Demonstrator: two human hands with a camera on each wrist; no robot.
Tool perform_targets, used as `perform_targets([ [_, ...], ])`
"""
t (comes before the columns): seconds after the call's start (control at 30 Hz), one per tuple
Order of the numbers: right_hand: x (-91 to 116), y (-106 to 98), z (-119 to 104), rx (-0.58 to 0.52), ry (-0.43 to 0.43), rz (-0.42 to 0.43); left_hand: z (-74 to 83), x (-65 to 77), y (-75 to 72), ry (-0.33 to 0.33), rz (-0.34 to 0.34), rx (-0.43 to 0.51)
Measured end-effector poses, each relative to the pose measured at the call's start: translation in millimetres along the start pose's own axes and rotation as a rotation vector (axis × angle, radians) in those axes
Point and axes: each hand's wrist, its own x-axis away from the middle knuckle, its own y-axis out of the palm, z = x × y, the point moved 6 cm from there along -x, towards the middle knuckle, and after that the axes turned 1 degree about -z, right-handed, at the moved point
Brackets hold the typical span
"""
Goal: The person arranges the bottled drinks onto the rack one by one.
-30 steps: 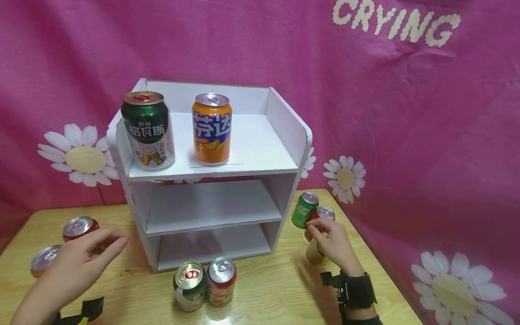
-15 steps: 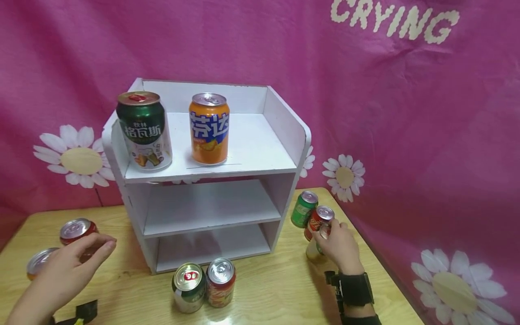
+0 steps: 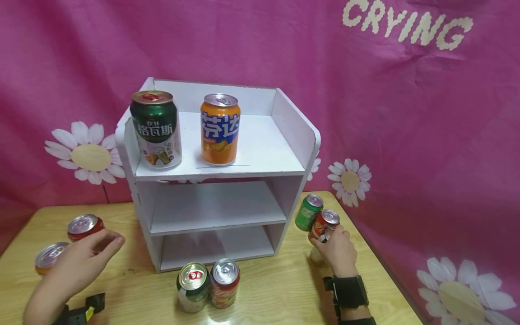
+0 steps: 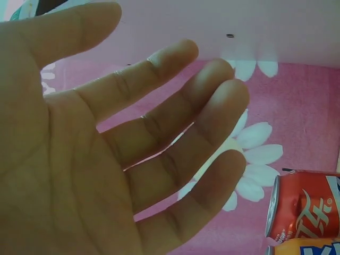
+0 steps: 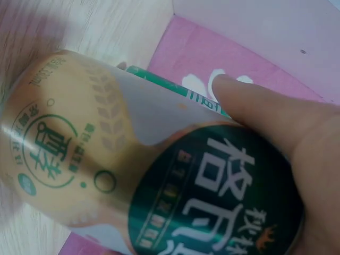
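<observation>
At the table's right side my right hand [image 3: 339, 250] grips a drink can [image 5: 101, 143] near its top; the can is green, white and gold. In the right wrist view the thumb lies along its side. My hand covers much of the can in the head view, and whether its base touches the table I cannot tell. Just behind it stand a red can [image 3: 321, 222] and a green can [image 3: 308, 214]. My left hand [image 3: 79, 259] hovers at the left with relaxed fingers and nothing in it, near a red can [image 3: 86, 230] and an orange can [image 3: 46, 259].
A white three-level shelf [image 3: 253, 174] stands mid-table. On its top are a green-and-white can [image 3: 156, 131] and an orange can [image 3: 221, 133]. Before it, side by side, are another green-and-white can [image 3: 194, 293] and a red can [image 3: 225, 289]. A pink curtain [image 3: 402, 149] hangs behind.
My right hand has come down onto the green, white and gold can and taken hold of it. The left hand stays nearly in place. The head view has shifted slightly.
</observation>
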Motion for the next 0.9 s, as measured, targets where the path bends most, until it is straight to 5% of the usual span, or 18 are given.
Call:
perform_targets([
  [0.6,3,-15,-9,-0.063,-0.140,-0.035,-4.9,-5.0,4.0,-0.031,-0.021,-0.045],
  [0.9,17,-34,-33,-0.195,-0.197,-0.175,-1.8,-7.5,5.9,-0.015,-0.028,-0.042],
])
